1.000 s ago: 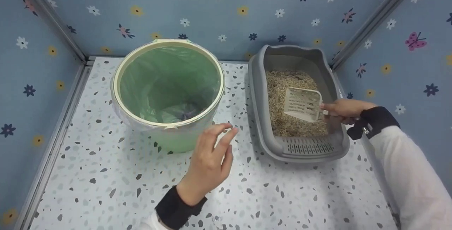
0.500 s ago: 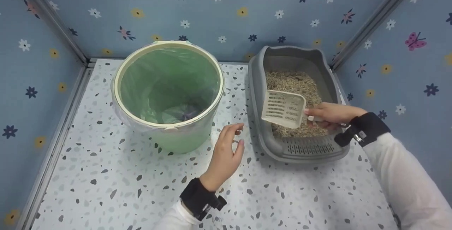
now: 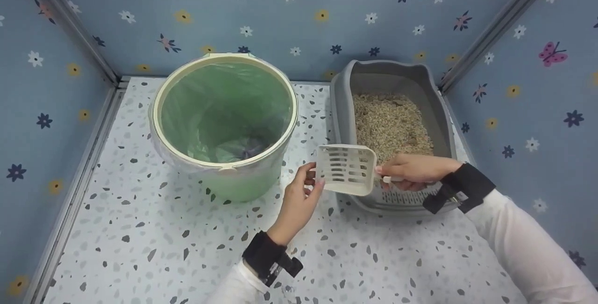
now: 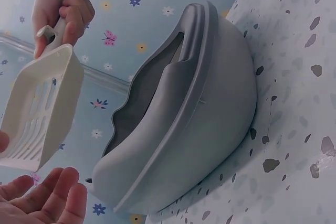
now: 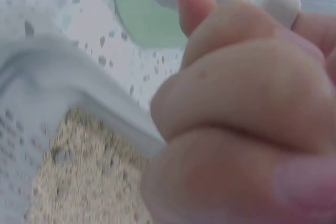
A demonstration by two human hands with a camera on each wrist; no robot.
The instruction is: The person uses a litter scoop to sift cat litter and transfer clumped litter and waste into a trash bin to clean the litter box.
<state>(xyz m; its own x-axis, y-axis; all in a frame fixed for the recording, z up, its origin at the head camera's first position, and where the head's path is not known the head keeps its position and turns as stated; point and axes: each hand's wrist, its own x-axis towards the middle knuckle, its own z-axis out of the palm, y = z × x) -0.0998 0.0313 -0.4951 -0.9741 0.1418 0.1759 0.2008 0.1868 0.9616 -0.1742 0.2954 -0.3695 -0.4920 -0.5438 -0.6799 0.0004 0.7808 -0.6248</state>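
In the head view my right hand point(image 3: 411, 171) grips the short handle of a cream slotted litter scoop point(image 3: 348, 168). The scoop hangs over the near left edge of a grey litter box point(image 3: 343, 117), its slots showing nothing heaped on them. My left hand point(image 3: 301, 201) is at the scoop's front edge, its thumb tip overlapping that edge. From the left wrist, the other fingers point(image 4: 63, 192) look loosely bent and apart from the scoop. Curled right-hand fingers point(image 5: 236, 87) fill much of the right wrist view and hide most of the handle.
A green bin point(image 3: 236, 182) with a clear liner and cream rim point(image 3: 226, 167) stands left of the litter box. Tan litter point(image 3: 392, 119) covers the box's bottom. Blue patterned walls point(image 3: 299, 10) enclose the speckled white floor point(image 3: 196, 248).
The scoop in my right hand has moved left and nearer, from above the litter to the box's edge. My left hand has shifted right and now meets the scoop's front.
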